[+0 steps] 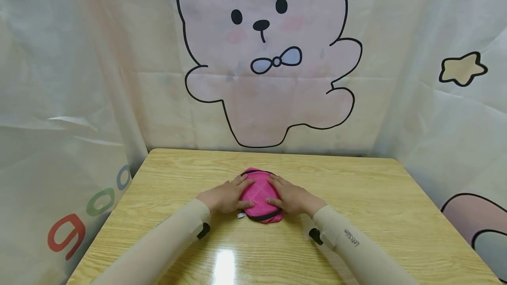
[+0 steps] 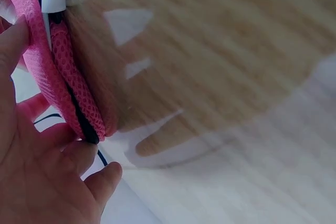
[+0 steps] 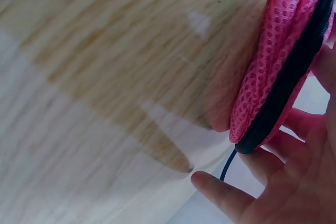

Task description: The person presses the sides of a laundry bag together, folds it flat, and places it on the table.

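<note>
On the wooden table, in front of the person, lies a round pink mesh pouch (image 1: 260,195) with a black band along its edge. A small white tag (image 2: 53,1) sticks out at its left front. From the left side, the left hand (image 1: 229,195) rests its spread fingers and thumb on the pouch's top. Opposite it, the right hand (image 1: 295,197) lies over the right edge in the same manner, its thumb on the mesh. Both wrist views show the little finger beyond the pouch's far edge. What the pouch contains, if anything, is hidden.
The wooden table (image 1: 348,184) reaches back to a curtain (image 1: 158,113) printed with a large pink bear. Printed cloth also hangs at the left and right. A bright reflection shows on the tabletop near the person. Dark straps sit at both wrists.
</note>
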`<act>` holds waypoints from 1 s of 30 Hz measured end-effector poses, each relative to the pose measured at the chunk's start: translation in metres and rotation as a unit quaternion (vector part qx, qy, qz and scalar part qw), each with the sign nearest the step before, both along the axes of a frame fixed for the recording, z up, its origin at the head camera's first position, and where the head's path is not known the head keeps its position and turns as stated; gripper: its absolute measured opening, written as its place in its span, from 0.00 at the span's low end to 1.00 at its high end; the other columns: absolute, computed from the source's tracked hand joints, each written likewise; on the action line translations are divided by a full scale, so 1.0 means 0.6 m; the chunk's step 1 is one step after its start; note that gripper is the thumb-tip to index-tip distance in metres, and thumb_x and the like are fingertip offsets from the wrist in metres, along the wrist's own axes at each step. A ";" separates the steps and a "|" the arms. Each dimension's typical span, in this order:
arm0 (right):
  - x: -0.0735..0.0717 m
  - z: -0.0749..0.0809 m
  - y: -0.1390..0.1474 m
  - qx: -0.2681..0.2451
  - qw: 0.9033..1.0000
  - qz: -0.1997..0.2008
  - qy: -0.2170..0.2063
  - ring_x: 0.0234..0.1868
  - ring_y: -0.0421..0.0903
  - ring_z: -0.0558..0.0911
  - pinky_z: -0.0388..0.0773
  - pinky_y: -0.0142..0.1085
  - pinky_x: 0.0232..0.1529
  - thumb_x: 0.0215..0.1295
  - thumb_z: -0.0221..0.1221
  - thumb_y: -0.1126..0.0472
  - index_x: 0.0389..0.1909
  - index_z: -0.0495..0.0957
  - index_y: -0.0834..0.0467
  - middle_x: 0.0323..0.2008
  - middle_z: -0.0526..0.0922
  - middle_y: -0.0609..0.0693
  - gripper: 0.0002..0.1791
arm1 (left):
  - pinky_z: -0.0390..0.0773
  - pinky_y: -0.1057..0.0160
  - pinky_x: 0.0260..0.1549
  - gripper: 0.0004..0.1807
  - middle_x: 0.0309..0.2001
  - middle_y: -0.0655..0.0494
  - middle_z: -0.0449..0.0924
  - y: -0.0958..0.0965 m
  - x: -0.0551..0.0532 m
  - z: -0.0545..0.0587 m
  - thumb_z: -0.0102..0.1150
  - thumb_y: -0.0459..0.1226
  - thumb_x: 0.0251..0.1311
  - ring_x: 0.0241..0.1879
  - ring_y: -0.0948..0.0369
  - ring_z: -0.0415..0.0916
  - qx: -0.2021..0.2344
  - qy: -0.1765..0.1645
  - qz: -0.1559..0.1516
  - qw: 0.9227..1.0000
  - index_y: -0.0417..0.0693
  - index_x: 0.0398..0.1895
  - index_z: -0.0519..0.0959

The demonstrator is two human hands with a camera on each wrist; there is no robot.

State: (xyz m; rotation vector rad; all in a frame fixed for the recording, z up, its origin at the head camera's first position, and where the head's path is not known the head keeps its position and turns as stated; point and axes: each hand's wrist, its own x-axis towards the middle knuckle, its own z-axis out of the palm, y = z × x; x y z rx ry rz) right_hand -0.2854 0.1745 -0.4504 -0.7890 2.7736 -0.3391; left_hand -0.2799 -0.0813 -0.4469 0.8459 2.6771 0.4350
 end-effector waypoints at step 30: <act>-0.001 0.040 0.025 -0.061 0.998 -0.006 0.000 0.78 0.63 0.65 0.60 0.67 0.75 0.75 0.57 0.39 0.81 0.57 0.57 0.82 0.56 0.58 0.43 | 0.48 0.32 0.78 0.44 0.86 0.51 0.42 -0.011 -0.011 0.014 0.43 0.68 0.73 0.84 0.45 0.41 0.001 0.071 -0.005 0.997 0.61 0.85 0.51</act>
